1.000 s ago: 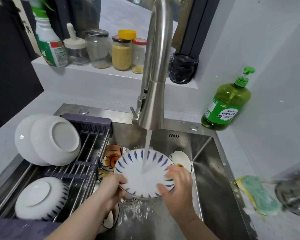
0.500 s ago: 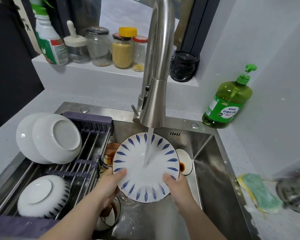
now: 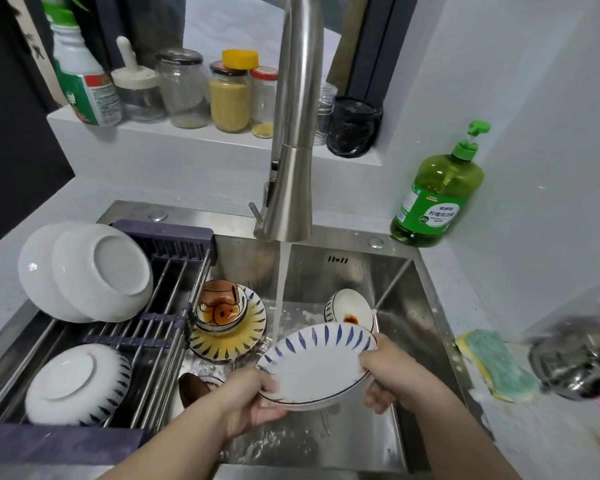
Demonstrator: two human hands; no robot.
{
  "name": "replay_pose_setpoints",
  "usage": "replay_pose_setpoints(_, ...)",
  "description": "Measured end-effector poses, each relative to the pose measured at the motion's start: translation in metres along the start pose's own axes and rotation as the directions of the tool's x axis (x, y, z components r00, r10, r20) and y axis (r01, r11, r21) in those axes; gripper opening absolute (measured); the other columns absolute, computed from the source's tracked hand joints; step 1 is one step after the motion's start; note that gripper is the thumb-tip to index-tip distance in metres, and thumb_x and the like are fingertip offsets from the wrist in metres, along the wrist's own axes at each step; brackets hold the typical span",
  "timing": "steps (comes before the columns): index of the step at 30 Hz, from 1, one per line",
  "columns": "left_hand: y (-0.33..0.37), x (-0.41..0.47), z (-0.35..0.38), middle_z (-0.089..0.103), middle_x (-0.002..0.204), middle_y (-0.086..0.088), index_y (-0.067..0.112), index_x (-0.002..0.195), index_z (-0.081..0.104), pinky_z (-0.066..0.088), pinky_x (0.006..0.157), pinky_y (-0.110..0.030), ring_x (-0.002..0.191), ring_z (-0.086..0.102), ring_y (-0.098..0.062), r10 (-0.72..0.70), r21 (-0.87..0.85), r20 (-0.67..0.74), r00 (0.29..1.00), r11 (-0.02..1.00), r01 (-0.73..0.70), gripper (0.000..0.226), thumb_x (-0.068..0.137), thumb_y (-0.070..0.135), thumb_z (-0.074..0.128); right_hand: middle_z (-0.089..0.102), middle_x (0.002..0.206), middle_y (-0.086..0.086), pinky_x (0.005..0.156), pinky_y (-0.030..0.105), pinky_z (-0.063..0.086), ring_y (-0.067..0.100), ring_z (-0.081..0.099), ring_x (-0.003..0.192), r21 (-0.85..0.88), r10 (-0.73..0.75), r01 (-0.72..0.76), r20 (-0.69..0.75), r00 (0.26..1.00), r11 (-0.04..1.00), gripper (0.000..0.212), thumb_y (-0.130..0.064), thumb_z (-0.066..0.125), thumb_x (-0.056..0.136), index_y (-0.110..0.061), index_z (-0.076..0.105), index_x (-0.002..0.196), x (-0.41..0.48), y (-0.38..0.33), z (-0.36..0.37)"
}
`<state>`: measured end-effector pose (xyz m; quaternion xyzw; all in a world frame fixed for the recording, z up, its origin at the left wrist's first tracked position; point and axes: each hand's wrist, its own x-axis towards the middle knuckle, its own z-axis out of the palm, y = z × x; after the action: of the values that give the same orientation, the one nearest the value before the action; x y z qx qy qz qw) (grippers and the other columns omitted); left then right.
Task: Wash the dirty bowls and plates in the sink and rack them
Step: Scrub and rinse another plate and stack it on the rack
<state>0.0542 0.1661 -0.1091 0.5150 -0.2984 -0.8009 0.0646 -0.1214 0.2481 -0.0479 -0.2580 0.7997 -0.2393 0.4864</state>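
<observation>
Low in the frame's centre, the left hand (image 3: 248,401) and right hand (image 3: 394,374) both grip the blue-patterned plate (image 3: 314,362) by opposite rims.

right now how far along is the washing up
Done: three dishes sit upturned on the rack. In hand: the left hand and right hand grip a blue plate at the tap stream. Left in the sink: a cartoon bowl on a yellow plate, a stained bowl and a partly hidden brown dish.
</observation>
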Motion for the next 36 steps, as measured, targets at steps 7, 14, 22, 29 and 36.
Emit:
replay_pose_setpoints(7,0.009,-0.034,-0.015,0.064,0.054,-0.022,-0.006,0.084,0.046,0.047,0.033,-0.023,0.04,0.062,-0.022,0.06,0.295,-0.098,0.993,0.955,-0.029,0.02,0.09,-0.005,0.027,0.04,0.03,-0.002,0.035,0.007,0.02,0.008,0.028,0.023,0.076,0.186,-0.213,0.267,0.946,0.974,0.024,0.0,0.029,0.087,-0.008,0.041,0.068,0.007,0.031,0.02)
replay_pose_setpoints(14,0.011,-0.059,-0.035,0.059,0.073,-0.006,0.01,0.088,0.057,0.043,0.057,-0.027,0.069,0.056,-0.024,0.555,0.588,-0.279,0.784,0.744,-0.317,0.027,0.082,-0.009,0.038,0.063,0.07,0.009,0.046,0.025,0.053,0.012,0.058,0.041,0.114,0.023,-0.077,0.413,0.911,0.99,0.026,0.004,0.037,0.09,-0.011,0.049,0.108,0.012,0.024,0.066)
replay_pose_setpoints(22,0.017,-0.096,-0.082,0.067,0.095,0.0,0.03,0.093,0.059,0.047,0.092,-0.046,0.099,0.061,-0.027,0.661,0.387,-0.353,0.662,0.747,-0.54,0.032,0.065,0.015,0.057,0.064,0.094,-0.004,0.057,0.026,0.054,0.011,0.062,0.075,0.312,-0.248,0.111,0.443,0.862,0.944,0.018,-0.006,0.046,0.095,-0.022,0.053,0.098,0.009,-0.022,0.093)
replay_pose_setpoints(29,0.051,-0.094,-0.121,0.063,0.098,0.003,0.018,0.103,0.056,0.04,0.087,-0.027,0.098,0.056,-0.017,0.762,0.472,-0.287,0.58,0.639,-0.607,0.029,0.085,-0.004,0.055,0.064,0.097,0.002,0.054,0.024,0.055,0.014,0.063,0.076,0.398,-0.36,0.267,0.181,0.915,0.878,0.02,-0.003,0.047,0.094,-0.017,0.054,0.108,0.015,-0.059,0.133)
replay_pose_setpoints(36,0.101,-0.058,-0.163,0.061,0.117,-0.012,0.005,0.118,0.054,0.035,0.076,-0.02,0.11,0.054,-0.027,0.751,0.714,-0.22,0.622,0.559,-0.422,0.028,0.09,0.008,0.052,0.059,0.077,0.002,0.04,0.018,0.049,0.015,0.057,0.059,0.191,-0.384,0.399,-0.111,0.917,0.897,0.021,0.002,0.041,0.093,-0.01,0.052,0.105,0.014,-0.108,0.15)
